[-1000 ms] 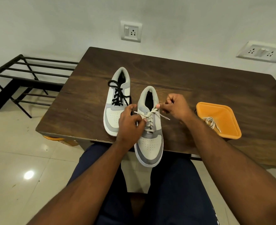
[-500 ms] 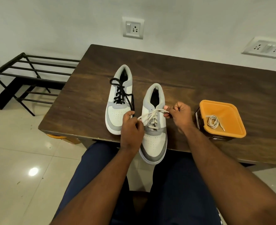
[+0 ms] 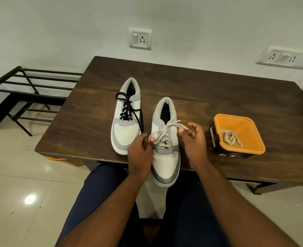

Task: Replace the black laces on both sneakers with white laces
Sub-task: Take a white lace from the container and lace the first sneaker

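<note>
On the dark table (image 3: 209, 90) we pinch the white lace (image 3: 166, 128) of the near sneaker (image 3: 165, 157) with our left hand (image 3: 140, 154) and right hand (image 3: 194, 139) (other sneaker (image 3: 126, 125) beside it keeps its black lace (image 3: 127, 107)).

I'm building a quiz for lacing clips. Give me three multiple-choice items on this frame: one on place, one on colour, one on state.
1. Where is the coiled spare white lace?
A. in the orange square plastic tub
B. on the black metal rack
C. on the floor

2. What colour are the laces on the grey-and-white sneaker farther from the person?
A. white
B. black
C. orange

3. What is the left hand doing?
A. lying flat on the dark wooden table
B. gripping the tub
C. pinching the white lace of the nearer grey-and-white sneaker

Answers:
A, it lies inside the tub.
B, dark cord crosses its eyelets.
C, its fingers hold the strand.
</note>
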`<action>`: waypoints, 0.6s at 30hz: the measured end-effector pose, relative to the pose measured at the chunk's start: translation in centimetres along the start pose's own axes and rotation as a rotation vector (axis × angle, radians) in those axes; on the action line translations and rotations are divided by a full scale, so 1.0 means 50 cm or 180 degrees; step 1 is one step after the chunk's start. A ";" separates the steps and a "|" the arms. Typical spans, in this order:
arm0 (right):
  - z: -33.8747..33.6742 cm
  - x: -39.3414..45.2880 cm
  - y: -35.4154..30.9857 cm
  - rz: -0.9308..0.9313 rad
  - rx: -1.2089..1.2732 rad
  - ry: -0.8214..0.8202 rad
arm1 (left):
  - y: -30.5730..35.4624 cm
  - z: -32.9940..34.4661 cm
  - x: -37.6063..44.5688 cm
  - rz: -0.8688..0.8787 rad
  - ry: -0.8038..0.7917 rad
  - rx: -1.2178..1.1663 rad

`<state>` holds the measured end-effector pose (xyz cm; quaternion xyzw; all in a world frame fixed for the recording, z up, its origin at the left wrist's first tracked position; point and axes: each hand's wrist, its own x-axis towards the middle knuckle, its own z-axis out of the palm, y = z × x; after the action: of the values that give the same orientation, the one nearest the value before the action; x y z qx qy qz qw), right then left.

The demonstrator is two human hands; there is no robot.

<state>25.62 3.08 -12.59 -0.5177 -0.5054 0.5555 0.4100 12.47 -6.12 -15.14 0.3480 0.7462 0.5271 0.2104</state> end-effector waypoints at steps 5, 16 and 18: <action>0.035 -0.054 0.074 -0.0874 -0.1130 -0.0301 | 0.002 0.045 -0.011 0.0465 0.0098 -0.0036; 0.085 0.148 0.062 -0.1140 -0.1673 -0.0123 | 0.014 0.134 0.181 0.0545 0.0027 0.0208; 0.087 0.195 0.055 -0.1159 -0.1755 -0.0084 | 0.021 0.157 0.221 0.0484 -0.0003 0.0184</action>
<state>20.24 11.61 -17.08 -0.5030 -0.7262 0.3220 0.3405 10.75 7.29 -16.37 0.4098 0.7324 0.5197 0.1600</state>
